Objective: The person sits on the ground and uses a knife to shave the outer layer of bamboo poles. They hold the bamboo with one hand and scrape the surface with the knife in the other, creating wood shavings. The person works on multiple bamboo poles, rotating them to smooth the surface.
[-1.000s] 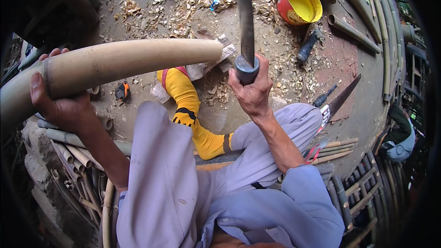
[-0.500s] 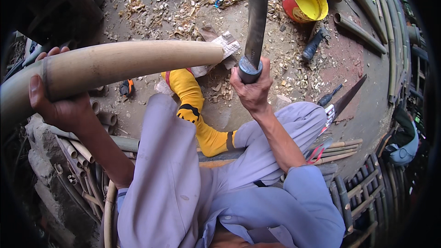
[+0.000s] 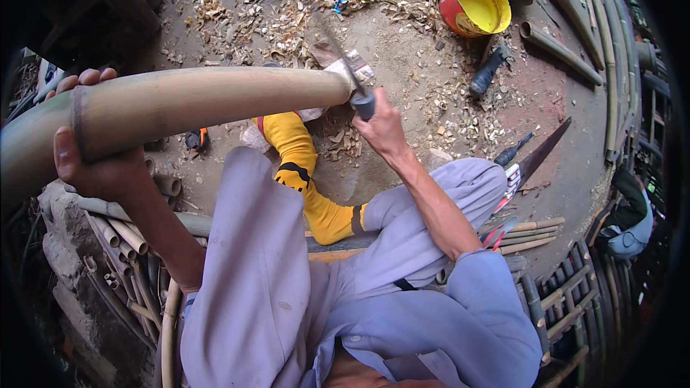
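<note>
A thick, pale bamboo pole (image 3: pixel 215 100) reaches from the left edge toward the middle, its far end tapering. My left hand (image 3: pixel 108 167) is wrapped round it near a dark node ring, thumb on the near side and fingertips over the far side. My right hand (image 3: pixel 382 128) is closed on the round grey handle of a large knife (image 3: pixel 343 54). The blade, thin and blurred from this angle, points up and left across the pole's tip; whether it touches cannot be told. Behind the tip lies a whitish block (image 3: pixel 359 68). A yellow sock (image 3: pixel 291 145) covers my foot below the pole.
Wood shavings (image 3: pixel 287 14) litter the ground. A red and yellow bucket (image 3: pixel 483 3) stands at the far right, a black cylindrical tool (image 3: pixel 490 72) below it. A handsaw (image 3: pixel 543 154) lies right of my knee. Cut bamboo pieces (image 3: pixel 126 244) are stacked at lower left.
The knife has swung down from upright to the pole's tip, my right hand moving slightly left and turning. The pole has shifted slightly, still in my left hand.
</note>
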A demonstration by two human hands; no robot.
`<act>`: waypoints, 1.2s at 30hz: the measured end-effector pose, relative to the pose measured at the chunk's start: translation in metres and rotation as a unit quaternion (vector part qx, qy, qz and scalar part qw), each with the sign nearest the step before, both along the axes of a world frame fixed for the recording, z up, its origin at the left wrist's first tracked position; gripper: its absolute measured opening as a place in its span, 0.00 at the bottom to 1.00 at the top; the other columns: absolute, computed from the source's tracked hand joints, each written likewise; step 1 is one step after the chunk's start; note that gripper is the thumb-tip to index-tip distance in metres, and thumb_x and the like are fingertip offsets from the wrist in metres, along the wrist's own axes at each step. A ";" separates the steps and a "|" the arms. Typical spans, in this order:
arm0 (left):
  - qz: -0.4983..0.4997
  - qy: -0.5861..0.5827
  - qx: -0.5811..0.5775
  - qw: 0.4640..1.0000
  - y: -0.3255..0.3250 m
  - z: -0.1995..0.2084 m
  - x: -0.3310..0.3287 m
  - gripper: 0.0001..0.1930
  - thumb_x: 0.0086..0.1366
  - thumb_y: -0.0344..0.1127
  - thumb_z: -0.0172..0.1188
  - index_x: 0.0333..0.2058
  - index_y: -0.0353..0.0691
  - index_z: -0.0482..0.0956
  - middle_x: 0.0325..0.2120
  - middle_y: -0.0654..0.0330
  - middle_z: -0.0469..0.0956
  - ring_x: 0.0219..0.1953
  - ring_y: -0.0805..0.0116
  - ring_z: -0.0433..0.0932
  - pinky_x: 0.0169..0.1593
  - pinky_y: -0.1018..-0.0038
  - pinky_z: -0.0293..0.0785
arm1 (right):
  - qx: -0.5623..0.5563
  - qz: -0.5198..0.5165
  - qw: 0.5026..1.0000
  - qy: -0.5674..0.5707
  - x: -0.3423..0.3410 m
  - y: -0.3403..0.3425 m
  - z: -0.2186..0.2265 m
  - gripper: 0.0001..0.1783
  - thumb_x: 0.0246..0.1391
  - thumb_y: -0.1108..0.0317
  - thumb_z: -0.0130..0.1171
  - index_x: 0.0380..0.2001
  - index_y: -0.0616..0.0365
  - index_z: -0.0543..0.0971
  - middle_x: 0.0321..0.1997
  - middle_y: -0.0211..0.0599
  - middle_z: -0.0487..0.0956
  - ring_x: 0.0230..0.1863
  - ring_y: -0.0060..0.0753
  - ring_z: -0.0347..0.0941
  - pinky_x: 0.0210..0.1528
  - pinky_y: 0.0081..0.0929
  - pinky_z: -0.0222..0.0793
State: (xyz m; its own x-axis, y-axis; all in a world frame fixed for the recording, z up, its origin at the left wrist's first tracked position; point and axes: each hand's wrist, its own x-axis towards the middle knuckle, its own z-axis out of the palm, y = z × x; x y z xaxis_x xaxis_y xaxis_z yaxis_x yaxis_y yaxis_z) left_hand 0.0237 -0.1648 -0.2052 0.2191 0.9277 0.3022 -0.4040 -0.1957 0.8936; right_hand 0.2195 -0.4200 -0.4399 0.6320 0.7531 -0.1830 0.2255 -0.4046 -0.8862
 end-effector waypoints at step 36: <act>-0.244 -0.050 0.026 0.968 0.016 0.009 -0.010 0.40 0.45 0.44 0.59 0.55 0.27 0.59 0.48 0.47 0.62 0.54 0.50 0.62 0.61 0.50 0.56 | -0.080 0.086 0.993 0.012 0.015 -0.008 -0.006 0.18 0.43 0.71 0.62 0.36 0.63 0.69 0.25 0.49 0.78 0.27 0.43 0.79 0.28 0.34 0.72</act>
State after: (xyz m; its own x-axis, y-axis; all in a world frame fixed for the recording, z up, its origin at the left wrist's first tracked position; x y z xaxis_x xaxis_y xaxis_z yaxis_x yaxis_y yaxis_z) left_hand 0.0141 -0.1487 -0.1960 0.5953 0.7040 0.3872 -0.5434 -0.0022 0.8395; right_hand 0.2342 -0.4282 -0.4463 0.4900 0.8097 -0.3228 0.2825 -0.4978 -0.8200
